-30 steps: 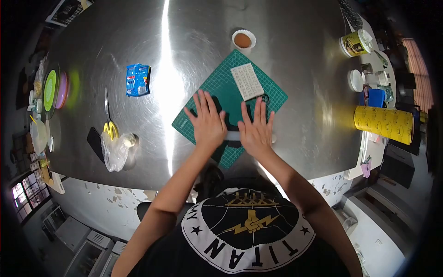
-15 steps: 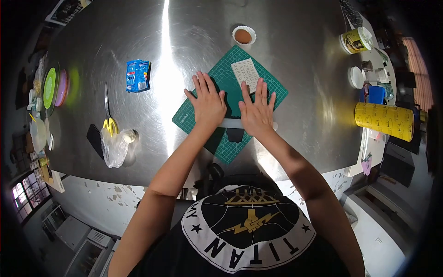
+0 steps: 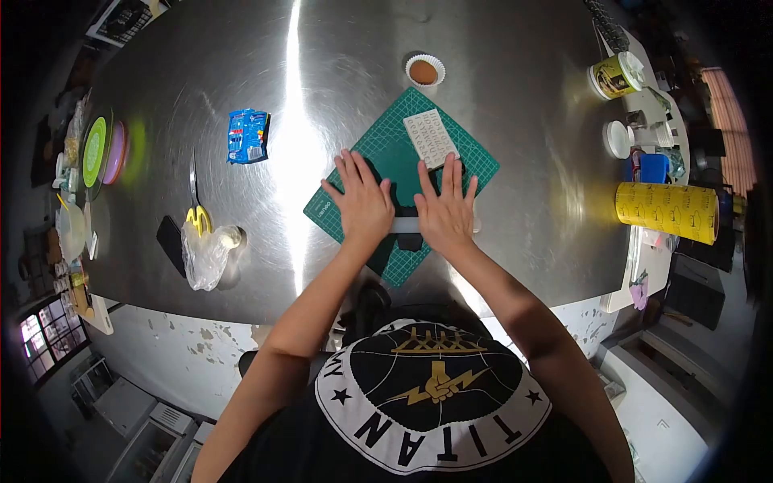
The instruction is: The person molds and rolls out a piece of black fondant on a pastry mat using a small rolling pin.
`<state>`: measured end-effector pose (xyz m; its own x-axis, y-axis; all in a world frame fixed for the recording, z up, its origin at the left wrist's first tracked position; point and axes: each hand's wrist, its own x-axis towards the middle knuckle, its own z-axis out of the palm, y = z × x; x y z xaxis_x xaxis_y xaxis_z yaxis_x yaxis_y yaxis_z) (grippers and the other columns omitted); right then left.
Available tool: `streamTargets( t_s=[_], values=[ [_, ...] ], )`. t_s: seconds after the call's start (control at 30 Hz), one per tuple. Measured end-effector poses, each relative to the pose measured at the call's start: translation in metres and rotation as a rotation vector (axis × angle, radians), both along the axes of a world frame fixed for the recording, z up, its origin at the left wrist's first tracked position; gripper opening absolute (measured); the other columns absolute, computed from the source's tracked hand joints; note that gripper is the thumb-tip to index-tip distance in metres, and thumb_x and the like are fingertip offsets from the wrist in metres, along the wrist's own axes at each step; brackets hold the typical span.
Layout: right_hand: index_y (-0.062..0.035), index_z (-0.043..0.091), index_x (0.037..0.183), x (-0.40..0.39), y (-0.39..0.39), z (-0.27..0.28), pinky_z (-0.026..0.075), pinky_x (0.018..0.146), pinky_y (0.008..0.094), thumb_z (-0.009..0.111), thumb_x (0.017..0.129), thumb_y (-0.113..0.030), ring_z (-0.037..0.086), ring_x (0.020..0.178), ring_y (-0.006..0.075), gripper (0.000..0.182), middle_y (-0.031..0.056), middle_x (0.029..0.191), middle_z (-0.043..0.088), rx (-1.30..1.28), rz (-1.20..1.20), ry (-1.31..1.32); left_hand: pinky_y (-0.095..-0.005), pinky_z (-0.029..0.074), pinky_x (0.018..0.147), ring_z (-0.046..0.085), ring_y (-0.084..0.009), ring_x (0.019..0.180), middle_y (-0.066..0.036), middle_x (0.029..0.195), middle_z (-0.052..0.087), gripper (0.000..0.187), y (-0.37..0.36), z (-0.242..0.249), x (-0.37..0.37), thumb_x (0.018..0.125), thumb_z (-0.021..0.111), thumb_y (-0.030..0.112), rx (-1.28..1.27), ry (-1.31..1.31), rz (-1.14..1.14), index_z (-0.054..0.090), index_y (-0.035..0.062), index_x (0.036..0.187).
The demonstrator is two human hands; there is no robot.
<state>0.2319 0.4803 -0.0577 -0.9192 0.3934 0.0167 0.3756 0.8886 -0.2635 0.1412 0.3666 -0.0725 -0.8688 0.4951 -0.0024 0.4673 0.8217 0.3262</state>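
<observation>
A green cutting mat [image 3: 477, 145] lies turned like a diamond on the metal table. Across it runs a pale grey bar or roller [image 3: 405, 225], with a black piece [image 3: 411, 241] just below. My left hand [image 3: 365, 208] rests palm down on the bar's left part, fingers spread. Its right part lies under my right hand [image 3: 445, 216], also flat with fingers apart. Just beyond my right fingertips is a light mould with raised or sunken letters [image 3: 431, 138]. Above the mat's top corner stands a white paper cup with something brown inside [image 3: 423, 72].
On the left are a blue packet [image 3: 248, 136], yellow-handled scissors [image 3: 198, 219], a clear plastic bag [image 3: 206, 262] and a black phone-like object [image 3: 171, 244]. A green plate [image 3: 94, 151] stands far left. A yellow roll [image 3: 667, 211] and a tub [image 3: 616, 76] are at right.
Both hands have moved slightly toward my body, and more of the letter mould shows. The whole view has also shifted a little.
</observation>
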Motion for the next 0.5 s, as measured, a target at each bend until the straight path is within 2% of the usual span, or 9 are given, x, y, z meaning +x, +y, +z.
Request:
streamTargets(
  t_s=[0.1,0.17,0.23,0.37,0.43,0.5],
  values=[
    [-0.0185,0.028,0.14,-0.014,0.008,0.0,0.01,0.103,0.0598,0.044,0.089,-0.03,0.016,0.133,0.0395,0.055,0.0246,0.145,0.012,0.016,0.055,-0.013,-0.0653,0.01,0.1,0.015,-0.0404,0.133,-0.027,0.142,0.018,0.067,0.005,-0.005,-0.01,0.089,0.044,0.031,0.035,-0.02,0.043,0.018,-0.0111,0.135],
    [-0.0185,0.028,0.14,-0.031,0.018,0.001,0.009,0.103,0.0596,0.044,0.089,-0.03,0.016,0.133,0.0392,0.055,0.0249,0.145,0.013,0.029,0.038,0.072,-0.0653,0.01,0.1,0.015,-0.0398,0.133,-0.027,0.142,0.019,0.068,0.011,-0.008,-0.02,0.089,0.044,0.031,0.058,0.007,0.04,0.019,-0.0114,0.134],
    [-0.0187,0.026,0.141,-0.034,0.02,-0.002,0.009,0.103,0.0593,0.044,0.089,-0.03,0.017,0.133,0.039,0.056,0.0246,0.145,0.013,0.045,0.025,0.098,-0.0652,0.01,0.1,0.015,-0.0394,0.134,-0.026,0.142,0.019,0.067,0.018,-0.006,-0.029,0.089,0.044,0.031,0.053,0.112,-0.019,0.019,-0.0106,0.135],
    [-0.0195,0.024,0.142,-0.015,0.01,-0.005,0.008,0.104,0.0591,0.043,0.09,-0.029,0.014,0.134,0.0387,0.056,0.0231,0.146,0.008,0.021,0.011,0.032,-0.0649,0.01,0.1,0.014,-0.0384,0.134,-0.025,0.143,0.019,0.066,0.008,-0.007,-0.009,0.089,0.044,0.031,0.044,0.092,0.017,0.019,-0.009,0.135],
    [-0.0205,0.023,0.142,-0.024,0.016,-0.008,0.007,0.104,0.0591,0.043,0.09,-0.03,0.011,0.135,0.0383,0.057,0.023,0.147,0.007,-0.011,0.0,0.085,-0.0654,0.01,0.1,0.014,-0.0385,0.134,-0.025,0.143,0.018,0.066,0.018,-0.003,-0.025,0.089,0.044,0.031,0.066,0.077,-0.005,0.019,-0.0092,0.135],
    [-0.0209,0.023,0.142,-0.034,0.022,-0.01,0.007,0.104,0.0587,0.043,0.09,-0.03,0.011,0.135,0.038,0.056,0.0228,0.147,0.007,0.003,-0.024,0.103,-0.0661,0.01,0.1,0.014,-0.0386,0.134,-0.025,0.144,0.017,0.066,0.028,-0.001,-0.042,0.089,0.044,0.031,0.089,0.175,-0.05,0.019,-0.0089,0.136]
  ],
)
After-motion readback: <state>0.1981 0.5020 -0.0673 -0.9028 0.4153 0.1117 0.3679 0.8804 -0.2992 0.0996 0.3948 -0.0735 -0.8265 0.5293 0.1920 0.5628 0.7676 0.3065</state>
